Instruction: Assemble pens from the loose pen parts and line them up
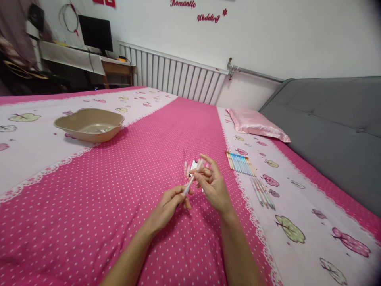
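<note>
Over the bed, both hands are on one slim whitish pen. My left hand is closed around its lower end. The fingers of my right hand pinch the upper end, with the index finger stretched out; whether they hold a separate cap I cannot make out. Just beyond the fingers lie small white sticks and pale pink pieces, partly hidden by my right hand. To the right, a row of blue and orange pens lies beside a group of clear-barrelled pens.
A beige plastic basin with small items inside stands at the left on the pink dotted bedspread. A pink pillow rests by the grey headboard. Behind the bed are a white radiator and a desk with a monitor.
</note>
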Motion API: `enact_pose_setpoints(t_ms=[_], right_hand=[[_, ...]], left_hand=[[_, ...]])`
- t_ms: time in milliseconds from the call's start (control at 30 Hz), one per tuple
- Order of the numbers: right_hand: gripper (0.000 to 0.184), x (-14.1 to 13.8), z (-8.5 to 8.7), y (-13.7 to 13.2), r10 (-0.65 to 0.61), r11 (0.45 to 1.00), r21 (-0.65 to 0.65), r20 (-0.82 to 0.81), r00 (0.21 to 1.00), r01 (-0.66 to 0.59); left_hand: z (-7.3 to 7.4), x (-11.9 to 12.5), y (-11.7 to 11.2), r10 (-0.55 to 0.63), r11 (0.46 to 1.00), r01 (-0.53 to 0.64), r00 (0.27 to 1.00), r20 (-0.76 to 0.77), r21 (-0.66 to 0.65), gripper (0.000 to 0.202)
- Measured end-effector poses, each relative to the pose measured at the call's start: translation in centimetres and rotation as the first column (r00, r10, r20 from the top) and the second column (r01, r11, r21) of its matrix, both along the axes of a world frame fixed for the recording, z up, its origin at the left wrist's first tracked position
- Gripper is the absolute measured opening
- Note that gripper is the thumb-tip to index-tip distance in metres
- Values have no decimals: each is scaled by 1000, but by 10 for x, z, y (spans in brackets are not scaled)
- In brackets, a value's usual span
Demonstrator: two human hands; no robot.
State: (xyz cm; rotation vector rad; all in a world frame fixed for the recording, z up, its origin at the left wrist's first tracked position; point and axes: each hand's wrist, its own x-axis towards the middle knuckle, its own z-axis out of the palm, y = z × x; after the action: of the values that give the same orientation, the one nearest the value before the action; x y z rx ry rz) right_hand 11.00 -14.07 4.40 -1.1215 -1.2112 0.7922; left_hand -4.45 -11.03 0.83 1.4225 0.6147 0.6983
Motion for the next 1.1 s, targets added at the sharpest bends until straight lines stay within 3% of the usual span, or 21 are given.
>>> enact_pose_setpoints(t_ms=[433, 800, 1100], right_hand=[[56, 0, 2, -1, 25, 1000, -17, 26, 999, -25], [71, -1, 4, -1, 101, 992, -63, -132, 986, -110], [50, 3, 2, 1, 133, 982, -110, -185, 974, -155]], left_hand=[[1, 0, -1, 3, 999, -2, 1000, 25, -45, 29], [5, -1, -2, -33, 999, 34, 999, 35, -42, 27], [3, -2, -1, -92, 995, 95, 993, 73, -39, 29]])
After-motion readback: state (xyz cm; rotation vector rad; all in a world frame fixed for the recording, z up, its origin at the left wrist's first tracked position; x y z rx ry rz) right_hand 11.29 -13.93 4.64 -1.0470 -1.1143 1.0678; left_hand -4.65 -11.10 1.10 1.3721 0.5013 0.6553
